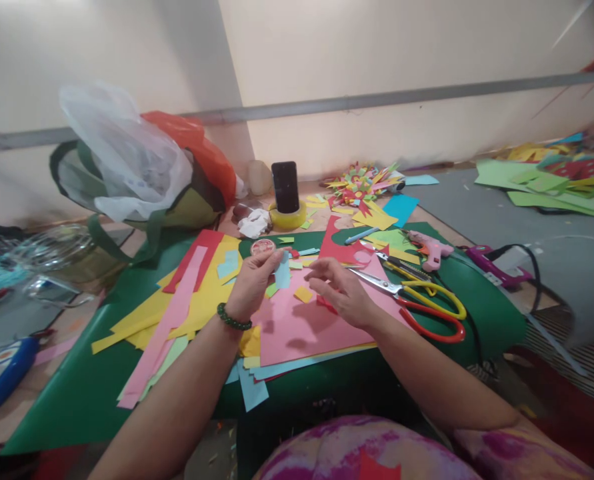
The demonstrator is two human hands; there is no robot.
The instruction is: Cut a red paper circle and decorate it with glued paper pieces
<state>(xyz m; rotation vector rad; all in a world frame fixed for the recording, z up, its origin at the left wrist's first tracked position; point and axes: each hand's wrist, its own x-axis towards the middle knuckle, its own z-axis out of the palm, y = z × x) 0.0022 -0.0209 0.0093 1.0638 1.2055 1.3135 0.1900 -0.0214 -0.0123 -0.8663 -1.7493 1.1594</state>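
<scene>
My left hand, with a green bead bracelet on the wrist, pinches a small light blue paper strip between thumb and fingers. Across from it, my right hand hovers over the pink paper sheets, its fingers loosely bent and apart with nothing visible in them. On the pink stack lies a small yellow paper piece. Scissors with one yellow and one red handle lie right of my right hand. A red sheet with curved cut-outs sits just beyond the hands.
Yellow and pink paper strips spread over the green mat at left. Behind stand a phone on a tape roll, a colourful paper cluster and a bag. A pink glue gun and a cutter lie at right.
</scene>
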